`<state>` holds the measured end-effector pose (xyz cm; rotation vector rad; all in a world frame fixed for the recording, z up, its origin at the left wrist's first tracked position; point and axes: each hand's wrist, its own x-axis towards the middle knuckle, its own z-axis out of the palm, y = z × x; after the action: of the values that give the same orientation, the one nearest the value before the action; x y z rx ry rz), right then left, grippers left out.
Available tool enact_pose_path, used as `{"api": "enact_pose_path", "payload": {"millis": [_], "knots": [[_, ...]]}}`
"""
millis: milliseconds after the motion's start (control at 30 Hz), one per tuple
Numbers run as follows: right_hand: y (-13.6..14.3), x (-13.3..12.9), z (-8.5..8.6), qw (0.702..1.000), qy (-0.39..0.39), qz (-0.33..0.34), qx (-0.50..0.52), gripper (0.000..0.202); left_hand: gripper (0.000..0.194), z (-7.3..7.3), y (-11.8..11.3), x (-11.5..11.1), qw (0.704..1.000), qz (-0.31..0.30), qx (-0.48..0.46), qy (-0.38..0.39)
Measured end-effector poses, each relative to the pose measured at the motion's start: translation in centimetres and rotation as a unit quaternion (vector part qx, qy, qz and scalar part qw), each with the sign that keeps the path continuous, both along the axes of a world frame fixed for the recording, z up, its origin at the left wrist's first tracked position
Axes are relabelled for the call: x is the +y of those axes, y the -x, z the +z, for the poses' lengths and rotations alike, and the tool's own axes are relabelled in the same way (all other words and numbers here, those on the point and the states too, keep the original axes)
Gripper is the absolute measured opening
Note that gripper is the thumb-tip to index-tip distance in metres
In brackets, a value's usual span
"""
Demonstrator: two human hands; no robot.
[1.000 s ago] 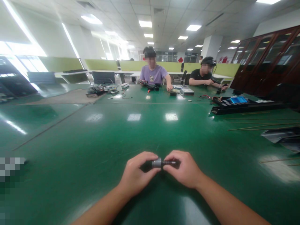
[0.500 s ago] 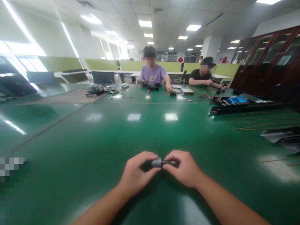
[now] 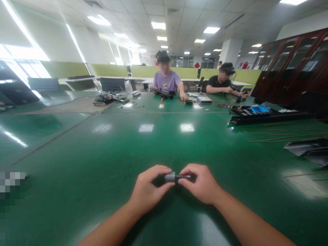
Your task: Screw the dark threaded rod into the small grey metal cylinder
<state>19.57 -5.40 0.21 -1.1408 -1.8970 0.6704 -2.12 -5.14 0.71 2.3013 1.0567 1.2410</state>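
Between thumb and fingers, my left hand [image 3: 148, 187] grips a small grey cylinder [image 3: 169, 177], which lies sideways just above or on the green table. A dark ribbed shaft [image 3: 184, 176] with a thin, pale tip sticks out of its right end. My right hand [image 3: 202, 184] is closed in a pinch around this shaft, close to the cylinder's end. The tip points into the hollow of the right hand. Whether the shaft is fixed to the cylinder I cannot tell.
Across the green table [image 3: 120, 147] sit two people, a purple shirt [image 3: 167, 81] and a black shirt [image 3: 215, 81], handling small devices. A black tray [image 3: 269, 118] with blue items and several thin rods [image 3: 279, 138] lie at right. Electronic clutter [image 3: 110, 98] lies at far left.
Both hands keep their hold on the grey cylinder and its shaft, with almost no movement. The view has shifted very slightly.
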Motion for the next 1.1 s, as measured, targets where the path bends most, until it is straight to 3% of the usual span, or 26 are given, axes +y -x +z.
{"api": "enact_pose_path", "payload": {"millis": [1100], "knots": [[-0.08, -0.12, 0.29, 1.0, -0.005, -0.008, -0.006, 0.003, 0.02, 0.14, 0.09, 0.1, 1.0, 0.013, 0.0, 0.008]]}}
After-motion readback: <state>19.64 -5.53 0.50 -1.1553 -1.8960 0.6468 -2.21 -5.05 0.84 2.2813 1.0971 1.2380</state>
